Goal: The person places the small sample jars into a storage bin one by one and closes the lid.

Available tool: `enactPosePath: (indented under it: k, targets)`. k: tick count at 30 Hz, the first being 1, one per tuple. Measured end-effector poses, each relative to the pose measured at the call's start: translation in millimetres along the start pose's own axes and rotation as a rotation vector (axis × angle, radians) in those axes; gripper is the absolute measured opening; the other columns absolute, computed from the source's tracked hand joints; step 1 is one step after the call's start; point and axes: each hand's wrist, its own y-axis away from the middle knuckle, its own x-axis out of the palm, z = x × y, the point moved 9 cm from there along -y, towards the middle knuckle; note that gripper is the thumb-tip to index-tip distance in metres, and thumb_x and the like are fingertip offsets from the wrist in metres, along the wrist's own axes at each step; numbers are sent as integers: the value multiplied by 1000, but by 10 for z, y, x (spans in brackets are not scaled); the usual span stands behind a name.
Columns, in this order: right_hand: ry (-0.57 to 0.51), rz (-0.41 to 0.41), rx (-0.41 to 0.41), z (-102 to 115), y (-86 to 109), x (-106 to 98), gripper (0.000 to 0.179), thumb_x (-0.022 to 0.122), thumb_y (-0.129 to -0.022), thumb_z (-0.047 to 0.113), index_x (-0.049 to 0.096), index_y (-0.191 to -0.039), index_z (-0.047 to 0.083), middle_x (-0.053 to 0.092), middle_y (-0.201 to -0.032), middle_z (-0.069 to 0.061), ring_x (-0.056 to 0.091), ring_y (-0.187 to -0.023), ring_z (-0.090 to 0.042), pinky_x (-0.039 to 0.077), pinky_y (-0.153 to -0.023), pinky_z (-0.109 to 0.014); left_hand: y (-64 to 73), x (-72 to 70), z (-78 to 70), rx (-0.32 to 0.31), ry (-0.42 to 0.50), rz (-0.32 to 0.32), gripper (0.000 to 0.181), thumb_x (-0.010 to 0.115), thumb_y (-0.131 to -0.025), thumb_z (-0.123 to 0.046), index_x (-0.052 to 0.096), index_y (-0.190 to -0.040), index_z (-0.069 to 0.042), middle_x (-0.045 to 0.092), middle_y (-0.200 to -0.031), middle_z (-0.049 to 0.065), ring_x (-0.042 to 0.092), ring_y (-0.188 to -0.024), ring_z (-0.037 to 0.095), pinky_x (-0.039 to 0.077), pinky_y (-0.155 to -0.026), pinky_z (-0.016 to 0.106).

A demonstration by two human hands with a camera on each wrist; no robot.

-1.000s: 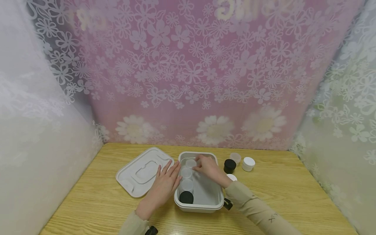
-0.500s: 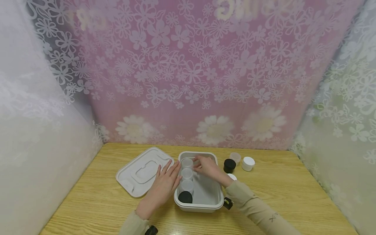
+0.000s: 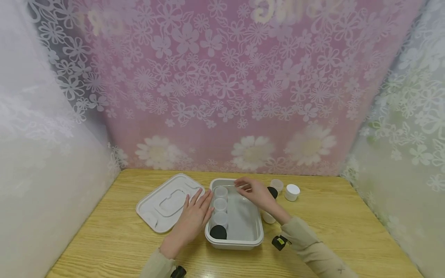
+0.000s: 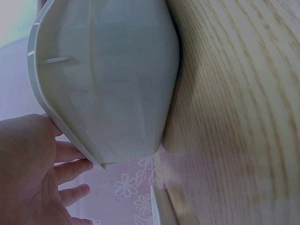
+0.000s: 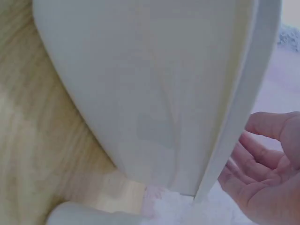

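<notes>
I have a smooth pale plastic tub [image 3: 238, 244], a rounded rectangle, on the wood-grained counter [image 3: 104, 239]. Inside, along its left wall, three translucent round jars [image 3: 220, 204] stand in a row, with a black-topped jar [image 3: 218, 232] at the near end. I see the left hand [image 3: 190, 219] touching the left rim, fingers straight and spread; the right hand [image 3: 259, 194] is above the far right corner, its bent fingers and thumb apart. Left lies a flat lid [image 3: 172, 202] with moulded ridges. Right stands a white jar [image 3: 292, 192]. Behind, a pink flowered sheet [image 3: 226, 88] carries pale letters too blurred for me to read.
</notes>
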Motion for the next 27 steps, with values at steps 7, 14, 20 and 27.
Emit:
enactPosePath:
  k: [7,14,20,27]
  targets:
    - [-128,-87,-35,-43,153,-135,29,68,-98,10,67,-127,6,68,-124,-18,68,-110,-32,57,-91,-39,-11,-23,-25,4,1,-2,51,51,-107,-27,47,-151,-1,46,-155,14,31,-149,39,23,-115,69]
    - [-259,-192,-132,-93,315,-340,34,68,-98,8,64,-130,1,66,-125,-21,64,-114,-39,55,-95,-39,-4,-33,-38,6,2,-3,51,51,-107,-27,47,-151,-1,45,-156,13,32,-149,39,24,-114,69]
    - [-321,-235,-139,-236,462,-490,36,66,-98,6,61,-133,-4,63,-128,-26,61,-116,-42,55,-93,-28,0,-23,-22,9,16,-3,52,52,-107,-27,47,-151,-1,46,-155,14,32,-148,40,22,-114,70]
    - [-307,-282,-109,-394,697,-613,38,68,-97,5,61,-132,-5,63,-127,-26,64,-113,-30,53,-92,-19,-4,4,-10,3,9,6,52,51,-107,-29,46,-152,-2,45,-156,13,31,-149,39,21,-115,70]
